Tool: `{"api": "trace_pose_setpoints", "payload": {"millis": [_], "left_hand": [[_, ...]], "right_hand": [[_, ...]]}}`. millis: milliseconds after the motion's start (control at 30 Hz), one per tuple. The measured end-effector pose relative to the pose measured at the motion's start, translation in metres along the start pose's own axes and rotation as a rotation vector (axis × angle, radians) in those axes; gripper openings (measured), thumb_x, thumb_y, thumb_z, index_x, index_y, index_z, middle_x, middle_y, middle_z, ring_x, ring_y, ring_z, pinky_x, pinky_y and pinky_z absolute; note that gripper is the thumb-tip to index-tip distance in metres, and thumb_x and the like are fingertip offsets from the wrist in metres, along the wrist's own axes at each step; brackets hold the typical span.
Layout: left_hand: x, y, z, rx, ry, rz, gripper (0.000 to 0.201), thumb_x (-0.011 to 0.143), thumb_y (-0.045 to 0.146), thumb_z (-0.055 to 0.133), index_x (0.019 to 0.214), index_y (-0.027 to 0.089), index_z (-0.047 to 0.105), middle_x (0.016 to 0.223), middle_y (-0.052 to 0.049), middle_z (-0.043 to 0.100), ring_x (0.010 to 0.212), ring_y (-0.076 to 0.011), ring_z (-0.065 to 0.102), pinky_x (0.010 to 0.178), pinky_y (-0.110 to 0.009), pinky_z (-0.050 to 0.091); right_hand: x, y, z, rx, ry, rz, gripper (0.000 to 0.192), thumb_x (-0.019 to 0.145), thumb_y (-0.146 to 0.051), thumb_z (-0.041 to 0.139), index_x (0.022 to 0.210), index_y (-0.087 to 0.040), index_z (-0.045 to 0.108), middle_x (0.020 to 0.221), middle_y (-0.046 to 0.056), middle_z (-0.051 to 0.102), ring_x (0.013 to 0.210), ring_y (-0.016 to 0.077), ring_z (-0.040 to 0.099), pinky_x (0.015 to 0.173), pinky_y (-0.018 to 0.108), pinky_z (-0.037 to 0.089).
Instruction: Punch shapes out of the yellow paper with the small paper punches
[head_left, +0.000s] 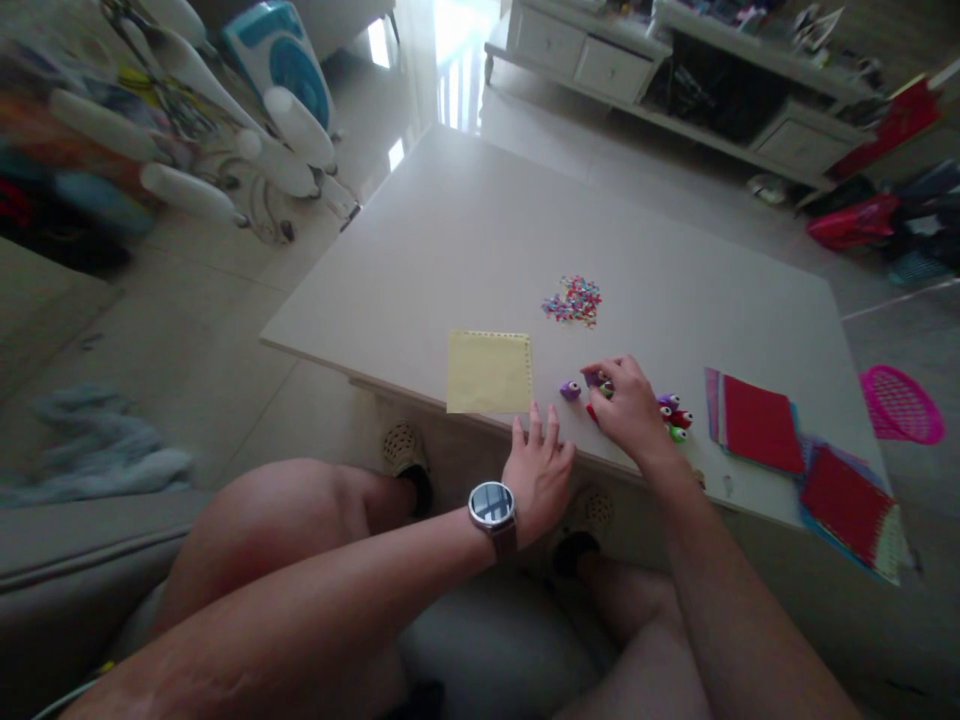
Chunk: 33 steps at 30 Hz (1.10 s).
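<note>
A cluster of small craft punches [671,412], purple, red and green, sits near the table's [450,230] front edge. The right hand [628,405] curls over them, fingertips pinching one; which, I cannot tell. They look light, hard and smooth, best pinched by the sides. The left hand [536,470] rests open at the front edge beside the yellow paper [489,372], which overhangs it. Confetti [574,300] lies mid-table; a red paper stack [757,422] towards the right edge.

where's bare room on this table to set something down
Free: the wide far half of the table beyond the confetti pile, and the left strip past the yellow sheet. Crowded: the near edge, with both hands, small punches and red paper stacks.
</note>
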<state>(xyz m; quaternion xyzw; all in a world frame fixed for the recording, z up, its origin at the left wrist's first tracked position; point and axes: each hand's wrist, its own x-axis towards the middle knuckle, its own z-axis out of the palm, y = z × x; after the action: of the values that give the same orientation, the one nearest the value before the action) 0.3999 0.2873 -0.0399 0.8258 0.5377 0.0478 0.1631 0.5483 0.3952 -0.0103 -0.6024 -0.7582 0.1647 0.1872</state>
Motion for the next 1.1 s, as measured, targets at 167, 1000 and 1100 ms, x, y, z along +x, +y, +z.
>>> {"api": "trace_pose_setpoints", "payload": {"millis": [167, 1000, 1100], "left_hand": [[-0.001, -0.001, 0.005, 0.002, 0.0, -0.045, 0.046, 0.094, 0.033, 0.057, 0.135, 0.012, 0.058, 0.165, -0.028, 0.032, 0.154, -0.0494, 0.027, 0.119, -0.067, 0.029], [0.012, 0.018, 0.014, 0.026, -0.126, -0.133, 0.048, 0.103, 0.032, 0.044, 0.15, 0.04, 0.053, 0.165, -0.015, 0.039, 0.156, -0.0446, 0.027, 0.114, -0.079, 0.028], [0.021, 0.033, 0.027, 0.047, -0.105, -0.224, 0.049, 0.103, 0.03, 0.042, 0.149, 0.04, 0.055, 0.163, -0.013, 0.043, 0.157, -0.0414, 0.027, 0.116, -0.078, 0.028]], "right_hand": [[-0.007, -0.013, 0.009, 0.063, -0.093, -0.056, 0.023, 0.084, -0.009, 0.057, 0.096, -0.018, 0.074, 0.098, 0.008, 0.062, 0.09, 0.0204, 0.064, 0.087, 0.033, 0.051], [0.006, 0.015, 0.036, -0.134, -0.315, -0.123, 0.02, 0.086, -0.023, 0.058, 0.095, -0.023, 0.077, 0.103, 0.013, 0.07, 0.079, 0.0226, 0.064, 0.074, 0.039, 0.047], [0.013, 0.019, 0.04, -0.147, -0.35, -0.119, 0.02, 0.087, -0.029, 0.058, 0.094, -0.026, 0.077, 0.107, 0.017, 0.071, 0.08, 0.0226, 0.064, 0.073, 0.041, 0.045]]}}
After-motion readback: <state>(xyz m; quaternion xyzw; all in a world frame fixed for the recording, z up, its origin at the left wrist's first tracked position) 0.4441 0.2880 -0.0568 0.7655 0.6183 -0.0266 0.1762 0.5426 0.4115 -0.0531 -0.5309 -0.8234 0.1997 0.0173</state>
